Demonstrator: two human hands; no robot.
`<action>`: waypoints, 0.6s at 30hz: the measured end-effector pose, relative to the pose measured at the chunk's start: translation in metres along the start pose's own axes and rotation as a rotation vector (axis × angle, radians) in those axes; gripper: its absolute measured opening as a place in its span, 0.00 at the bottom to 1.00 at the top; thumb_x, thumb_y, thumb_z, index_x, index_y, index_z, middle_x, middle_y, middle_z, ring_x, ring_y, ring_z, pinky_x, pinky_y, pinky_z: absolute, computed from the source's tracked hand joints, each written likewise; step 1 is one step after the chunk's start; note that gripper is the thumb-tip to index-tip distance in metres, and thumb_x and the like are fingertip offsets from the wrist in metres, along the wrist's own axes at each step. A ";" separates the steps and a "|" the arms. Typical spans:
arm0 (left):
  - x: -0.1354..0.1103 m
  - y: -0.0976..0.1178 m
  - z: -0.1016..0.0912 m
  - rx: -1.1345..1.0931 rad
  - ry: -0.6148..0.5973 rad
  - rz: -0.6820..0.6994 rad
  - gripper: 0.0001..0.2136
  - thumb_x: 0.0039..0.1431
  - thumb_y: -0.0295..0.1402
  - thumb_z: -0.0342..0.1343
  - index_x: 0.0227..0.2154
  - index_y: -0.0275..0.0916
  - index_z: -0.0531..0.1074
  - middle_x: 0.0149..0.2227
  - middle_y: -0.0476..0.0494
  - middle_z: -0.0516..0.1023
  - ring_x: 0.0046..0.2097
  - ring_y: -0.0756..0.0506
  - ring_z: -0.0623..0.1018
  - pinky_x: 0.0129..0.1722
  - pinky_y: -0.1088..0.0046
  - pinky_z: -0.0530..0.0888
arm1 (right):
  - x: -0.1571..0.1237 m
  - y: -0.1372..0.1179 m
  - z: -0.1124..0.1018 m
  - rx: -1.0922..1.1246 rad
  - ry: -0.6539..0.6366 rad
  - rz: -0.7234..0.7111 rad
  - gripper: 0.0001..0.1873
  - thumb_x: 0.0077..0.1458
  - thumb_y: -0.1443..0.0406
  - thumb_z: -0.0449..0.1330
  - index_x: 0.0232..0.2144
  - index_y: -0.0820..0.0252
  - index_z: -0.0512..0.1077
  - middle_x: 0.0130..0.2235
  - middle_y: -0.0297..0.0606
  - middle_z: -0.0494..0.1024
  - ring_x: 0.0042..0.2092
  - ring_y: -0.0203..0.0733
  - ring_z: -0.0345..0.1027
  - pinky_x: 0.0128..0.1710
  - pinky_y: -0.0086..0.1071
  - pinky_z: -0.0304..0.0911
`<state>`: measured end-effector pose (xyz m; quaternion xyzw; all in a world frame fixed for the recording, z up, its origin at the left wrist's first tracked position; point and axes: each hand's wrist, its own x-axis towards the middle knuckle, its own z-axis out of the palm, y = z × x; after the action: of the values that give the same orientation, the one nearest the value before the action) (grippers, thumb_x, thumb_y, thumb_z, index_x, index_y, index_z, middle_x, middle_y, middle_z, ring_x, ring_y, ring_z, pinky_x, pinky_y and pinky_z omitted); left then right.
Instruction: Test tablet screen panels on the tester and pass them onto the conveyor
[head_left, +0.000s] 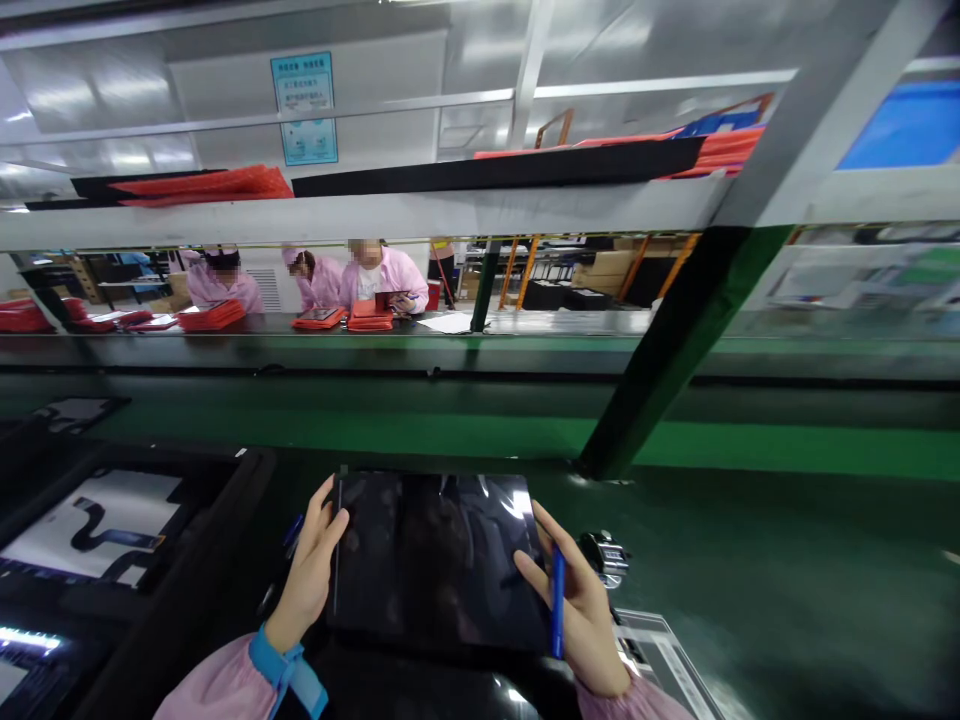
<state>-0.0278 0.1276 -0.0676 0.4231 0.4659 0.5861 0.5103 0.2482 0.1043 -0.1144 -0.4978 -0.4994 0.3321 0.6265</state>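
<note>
A: Left hand (pixel 311 575) grips the left edge of the glossy black rectangular panel (pixel 439 560), held over the green bench (pixel 750 560).
B: Right hand (pixel 581 605) props its right edge, fingers pinching a slim blue pen (pixel 558 600).

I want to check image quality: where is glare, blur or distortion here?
Head view: light glares on the dark glossy panel between the left hand and the right hand, which holds a blue pen; the right edge is blurred; the shelf beam bows from lens distortion.
</note>
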 end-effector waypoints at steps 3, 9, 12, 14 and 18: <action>0.000 -0.003 -0.001 -0.007 0.020 -0.043 0.25 0.54 0.44 0.59 0.54 0.45 0.63 0.42 0.44 0.80 0.46 0.41 0.78 0.46 0.67 0.73 | -0.002 -0.007 -0.003 0.079 0.036 0.027 0.20 0.48 0.57 0.67 0.43 0.53 0.69 0.60 0.44 0.67 0.61 0.56 0.59 0.61 0.51 0.52; 0.004 -0.008 -0.014 0.346 0.111 0.164 0.11 0.56 0.43 0.58 0.33 0.40 0.72 0.26 0.48 0.75 0.31 0.45 0.76 0.32 0.72 0.72 | -0.009 -0.016 -0.007 0.151 -0.008 0.006 0.20 0.48 0.61 0.67 0.24 0.54 0.56 0.61 0.44 0.66 0.62 0.57 0.57 0.57 0.50 0.53; -0.002 -0.004 -0.016 0.444 0.037 0.338 0.08 0.57 0.39 0.58 0.29 0.41 0.73 0.49 0.41 0.73 0.54 0.39 0.71 0.52 0.65 0.67 | -0.007 -0.015 -0.007 0.176 0.046 0.004 0.21 0.46 0.61 0.68 0.23 0.54 0.56 0.59 0.44 0.69 0.61 0.57 0.58 0.54 0.48 0.56; -0.009 -0.001 -0.016 0.476 -0.104 0.444 0.08 0.59 0.37 0.56 0.26 0.42 0.72 0.63 0.45 0.58 0.65 0.37 0.56 0.62 0.57 0.56 | -0.004 -0.012 -0.007 0.182 0.103 0.017 0.23 0.44 0.60 0.69 0.22 0.54 0.55 0.59 0.43 0.69 0.57 0.57 0.64 0.50 0.46 0.60; -0.023 0.002 -0.017 0.370 -0.391 0.449 0.11 0.58 0.40 0.57 0.22 0.43 0.70 0.68 0.56 0.46 0.68 0.36 0.46 0.64 0.47 0.47 | 0.001 -0.003 -0.013 0.202 0.198 0.026 0.24 0.41 0.59 0.70 0.21 0.55 0.56 0.50 0.43 0.77 0.45 0.51 0.72 0.38 0.39 0.64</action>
<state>-0.0418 0.1029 -0.0696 0.7045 0.3531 0.4974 0.3628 0.2602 0.1005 -0.1114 -0.4687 -0.3928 0.3380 0.7153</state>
